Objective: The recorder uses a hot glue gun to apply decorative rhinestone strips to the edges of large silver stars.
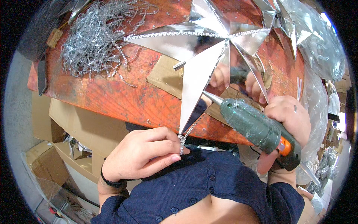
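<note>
A mirror-like silver star (pixel 203 72) with raised, folded points lies on the worktable, one point reaching past the near edge. Silver beaded trim runs along several of its ridges. At that near tip, my left hand (pixel 147 151) pinches the loose end of the silver trim (pixel 182 143) between thumb and fingers. My right hand (pixel 289 115) is wrapped round a dark green glue gun (pixel 250 119) with an orange trigger. Its metal nozzle points at the ridge of the near point; whether it touches is hard to tell. A clear glue stick (pixel 310 173) sticks out of its back.
A tangled heap of silver trim strands (pixel 99 41) lies at the far left of the red-brown wooden table (pixel 112 97). Cardboard pieces (pixel 166 76) lie under the star. More silver stars (pixel 278 15) and clear plastic wrapping (pixel 317 41) are at the far right. Cardboard boxes (pixel 44 164) stand below left.
</note>
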Available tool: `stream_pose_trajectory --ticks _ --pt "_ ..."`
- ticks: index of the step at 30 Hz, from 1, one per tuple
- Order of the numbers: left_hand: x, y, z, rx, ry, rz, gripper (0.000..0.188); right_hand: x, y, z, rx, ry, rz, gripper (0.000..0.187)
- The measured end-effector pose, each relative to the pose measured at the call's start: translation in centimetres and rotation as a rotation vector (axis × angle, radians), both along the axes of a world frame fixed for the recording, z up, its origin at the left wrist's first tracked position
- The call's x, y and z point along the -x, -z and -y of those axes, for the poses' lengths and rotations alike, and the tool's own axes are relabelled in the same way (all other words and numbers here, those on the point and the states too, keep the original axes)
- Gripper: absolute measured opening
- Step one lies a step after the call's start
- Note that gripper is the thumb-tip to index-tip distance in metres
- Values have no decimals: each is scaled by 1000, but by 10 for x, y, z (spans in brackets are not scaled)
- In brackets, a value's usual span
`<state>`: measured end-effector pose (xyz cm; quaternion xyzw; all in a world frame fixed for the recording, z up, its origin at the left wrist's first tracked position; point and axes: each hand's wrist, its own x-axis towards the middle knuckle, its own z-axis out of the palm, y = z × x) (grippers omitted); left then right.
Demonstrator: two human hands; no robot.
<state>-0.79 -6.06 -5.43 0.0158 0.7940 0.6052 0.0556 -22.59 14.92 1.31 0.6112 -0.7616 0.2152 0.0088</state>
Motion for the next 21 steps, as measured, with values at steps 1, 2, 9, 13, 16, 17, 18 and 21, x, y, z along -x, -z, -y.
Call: stream_pose_trajectory --ticks 1,2,9,13,16,17,18,21 --pt "0 1 -1 0 0 0 13 0 2 -1 0 0 0 25" --pt "0 2 -1 -3 -4 -17 12 -1 5 -2 23 -6 18 21" --pt "-3 4 -3 -8 -25 -29 9 -1 3 -5 9 -153 121 15" --pt "-3 2 -5 2 24 -22 11 3 -8 -10 -17 -329 118 91" --pt "-9 10 -7 -4 6 -26 13 -7 6 -13 24 -156 76 14" --pt "-11 12 -8 -3 -19 -24 13 -9 8 -12 57 -152 99 14" --pt "-12 14 -9 -3 -43 -22 13 -11 10 -12 89 -145 122 14" --pt "-15 17 -9 -2 -37 -17 13 4 6 -14 28 -385 114 86"
